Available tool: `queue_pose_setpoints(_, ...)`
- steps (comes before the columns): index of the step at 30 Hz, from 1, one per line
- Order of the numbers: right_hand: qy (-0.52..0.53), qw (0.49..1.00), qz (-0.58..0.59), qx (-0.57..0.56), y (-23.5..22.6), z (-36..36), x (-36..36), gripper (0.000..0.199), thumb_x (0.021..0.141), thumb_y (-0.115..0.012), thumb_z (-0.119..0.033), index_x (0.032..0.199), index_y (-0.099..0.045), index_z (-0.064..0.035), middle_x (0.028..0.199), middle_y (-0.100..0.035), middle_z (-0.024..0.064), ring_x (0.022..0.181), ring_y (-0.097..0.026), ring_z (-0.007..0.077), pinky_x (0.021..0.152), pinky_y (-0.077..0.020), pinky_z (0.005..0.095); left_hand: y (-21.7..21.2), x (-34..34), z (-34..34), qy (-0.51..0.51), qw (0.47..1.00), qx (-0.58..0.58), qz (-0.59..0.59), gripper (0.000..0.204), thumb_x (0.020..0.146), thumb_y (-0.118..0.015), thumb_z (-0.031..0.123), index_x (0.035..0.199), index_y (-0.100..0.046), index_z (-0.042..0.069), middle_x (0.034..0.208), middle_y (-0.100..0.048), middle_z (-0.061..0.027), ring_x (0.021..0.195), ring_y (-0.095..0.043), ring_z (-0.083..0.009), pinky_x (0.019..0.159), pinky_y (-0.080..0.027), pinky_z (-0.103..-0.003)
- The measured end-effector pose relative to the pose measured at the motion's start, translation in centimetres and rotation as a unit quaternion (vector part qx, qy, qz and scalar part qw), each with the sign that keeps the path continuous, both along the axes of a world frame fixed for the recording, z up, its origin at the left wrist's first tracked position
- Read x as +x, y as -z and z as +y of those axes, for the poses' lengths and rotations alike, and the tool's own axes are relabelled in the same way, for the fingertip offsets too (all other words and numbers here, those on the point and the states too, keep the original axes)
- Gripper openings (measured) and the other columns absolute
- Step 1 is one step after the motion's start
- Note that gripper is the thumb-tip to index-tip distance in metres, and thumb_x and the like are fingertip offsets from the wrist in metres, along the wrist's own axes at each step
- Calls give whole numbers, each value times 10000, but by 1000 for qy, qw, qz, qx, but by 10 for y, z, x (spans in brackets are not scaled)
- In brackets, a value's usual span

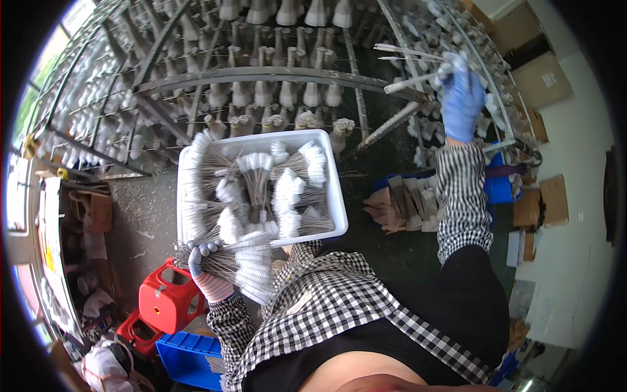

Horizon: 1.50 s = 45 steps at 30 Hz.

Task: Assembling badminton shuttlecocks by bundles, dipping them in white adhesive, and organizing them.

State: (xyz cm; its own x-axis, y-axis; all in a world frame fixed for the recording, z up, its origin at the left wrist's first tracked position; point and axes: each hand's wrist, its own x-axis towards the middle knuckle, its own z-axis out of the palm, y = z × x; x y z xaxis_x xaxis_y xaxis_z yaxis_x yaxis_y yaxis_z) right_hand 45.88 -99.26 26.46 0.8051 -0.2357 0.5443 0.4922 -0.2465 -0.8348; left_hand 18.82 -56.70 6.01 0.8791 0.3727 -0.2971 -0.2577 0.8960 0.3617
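My left hand (208, 271), in a striped glove with blue fingertips, grips a thick bundle of white-tipped wire brushes (243, 260) just below the front edge of a white tray (339, 209). The tray holds several more bundles of the same brushes (261, 186). My right hand (461, 98), in a blue glove, is raised far to the upper right and holds a few single wire brushes (408, 65) fanned out to the left, close to a large metal rack (261, 75) that carries rows of upright brushes.
Red plastic stools (166, 300) and a blue crate (189, 356) stand at the lower left. A blue bin (499, 186) and brown paper bundles (401, 209) lie right of the tray. Cardboard boxes (542, 78) line the right wall. Cluttered shelves run along the left rim.
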Motion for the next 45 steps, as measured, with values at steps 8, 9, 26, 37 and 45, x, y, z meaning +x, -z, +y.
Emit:
queue_pose_setpoints(8, -269, 636, 452, 565, 179, 163, -180, 204, 1016, -611, -249, 1033, -667, -54, 837, -674, 27, 734, -639, 138, 606, -517, 299, 15, -115, 44, -93, 993, 30, 63, 107, 941, -626, 108, 1045, -617, 83, 836, -627, -4, 824, -602, -163, 939, -491, -365)
queue_pose_setpoints(9, -173, 638, 497, 561, 200, 184, -202, 220, 1020, -599, -249, 967, -677, -50, 792, -664, 30, 719, -617, 131, 587, -518, 270, 26, -124, 50, -95, 992, 33, 76, 111, 941, -627, 112, 1047, -616, 84, 838, -630, -8, 828, -605, -170, 944, -491, -374)
queue_pose_setpoints(26, -131, 486, 629, 593, 347, 217, -285, 277, 1032, -571, -302, 912, -629, -60, 733, -532, 17, 667, -523, 144, 598, -488, 283, 119, -164, 69, -102, 988, -2, 115, 141, 930, -652, 110, 1071, -641, 115, 849, -655, -6, 853, -650, -178, 948, -502, -386)
queue_pose_setpoints(37, -171, 399, 605, 667, 354, 208, -284, 300, 1063, -492, -281, 906, -611, -55, 721, -543, 33, 666, -538, 159, 589, -509, 291, 127, -157, 61, -70, 991, 25, 109, 154, 945, -638, 114, 1098, -641, 102, 868, -660, -10, 873, -653, -172, 962, -498, -392)
queue_pose_setpoints(45, -154, 407, 593, 677, 359, 199, -275, 319, 1058, -505, -302, 899, -604, -45, 702, -527, 24, 620, -513, 148, 576, -494, 288, 120, -148, 54, -67, 990, 16, 122, 189, 910, -665, 101, 1091, -612, 86, 853, -648, -23, 860, -651, -182, 943, -512, -388)
